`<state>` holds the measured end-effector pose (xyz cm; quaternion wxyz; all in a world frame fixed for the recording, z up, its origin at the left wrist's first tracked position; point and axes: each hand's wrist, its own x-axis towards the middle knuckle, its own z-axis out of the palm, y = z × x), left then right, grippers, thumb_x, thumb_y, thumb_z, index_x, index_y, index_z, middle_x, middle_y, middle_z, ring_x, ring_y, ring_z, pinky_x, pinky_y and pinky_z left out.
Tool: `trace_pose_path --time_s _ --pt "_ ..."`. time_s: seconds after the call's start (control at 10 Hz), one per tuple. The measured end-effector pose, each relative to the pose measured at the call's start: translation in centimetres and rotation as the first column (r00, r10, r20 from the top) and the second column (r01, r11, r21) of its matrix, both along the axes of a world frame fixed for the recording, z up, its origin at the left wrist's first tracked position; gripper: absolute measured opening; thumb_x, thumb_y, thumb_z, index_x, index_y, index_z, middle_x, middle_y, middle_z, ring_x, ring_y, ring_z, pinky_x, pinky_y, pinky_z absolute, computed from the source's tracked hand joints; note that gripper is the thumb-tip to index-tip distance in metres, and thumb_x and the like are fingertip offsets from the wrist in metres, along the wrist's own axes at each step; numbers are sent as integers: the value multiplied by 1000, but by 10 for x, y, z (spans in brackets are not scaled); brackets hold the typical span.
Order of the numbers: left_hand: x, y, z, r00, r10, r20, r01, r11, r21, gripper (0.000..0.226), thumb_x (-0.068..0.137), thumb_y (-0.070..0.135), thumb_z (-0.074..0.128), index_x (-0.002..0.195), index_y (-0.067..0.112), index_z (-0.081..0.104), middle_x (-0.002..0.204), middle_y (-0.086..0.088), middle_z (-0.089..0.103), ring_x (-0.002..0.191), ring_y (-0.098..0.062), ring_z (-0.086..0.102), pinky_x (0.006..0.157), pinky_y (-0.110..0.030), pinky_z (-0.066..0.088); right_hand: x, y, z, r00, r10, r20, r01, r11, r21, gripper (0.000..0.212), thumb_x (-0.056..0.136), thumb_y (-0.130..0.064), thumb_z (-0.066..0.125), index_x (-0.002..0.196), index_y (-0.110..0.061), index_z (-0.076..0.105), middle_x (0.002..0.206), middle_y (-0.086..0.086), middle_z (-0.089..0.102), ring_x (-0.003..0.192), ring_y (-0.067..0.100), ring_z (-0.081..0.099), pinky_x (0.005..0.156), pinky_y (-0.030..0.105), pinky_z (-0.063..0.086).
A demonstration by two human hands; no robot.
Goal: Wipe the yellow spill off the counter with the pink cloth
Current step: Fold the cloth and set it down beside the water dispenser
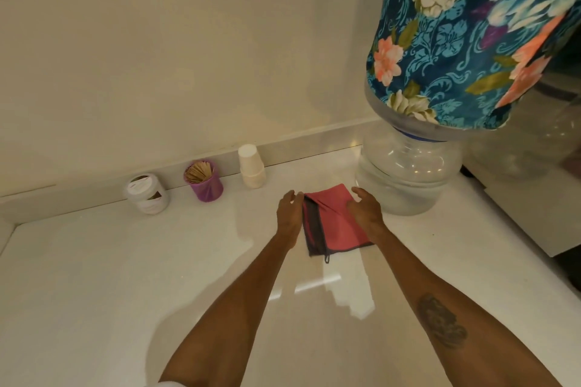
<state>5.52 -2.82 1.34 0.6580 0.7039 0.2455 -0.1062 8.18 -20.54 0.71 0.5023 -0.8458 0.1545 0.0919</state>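
Observation:
The pink cloth [334, 225] lies folded on the white counter [94, 276], with a dark grey border along its left and front edges and a small loop at the front corner. My left hand [289, 214] is at the cloth's left edge, fingers extended and holding nothing. My right hand [364, 214] rests on the cloth's right side with curled fingers, and a crease runs across the cloth to its fingertips. I cannot make out a yellow spill; only a faint glossy film [314, 286] shows on the counter between my forearms.
A large clear water bottle [405, 173] under a floral cover [456, 41] stands just right of the cloth. Along the back wall stand stacked paper cups [251, 166], a purple cup of wooden sticks [206, 182] and a white jar [147, 195].

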Motion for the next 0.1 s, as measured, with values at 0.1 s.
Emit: trace_pose_path --time_s 0.1 --pt "-5 11 0 996 -32 78 15 977 212 50 103 36 44 147 13 44 154 -8 42 141 -28 41 116 -39 32 -7 18 -2 997 43 66 -37 996 -83 39 94 -9 49 132 -7 61 124 12 63 114 34 62 87 37 49"
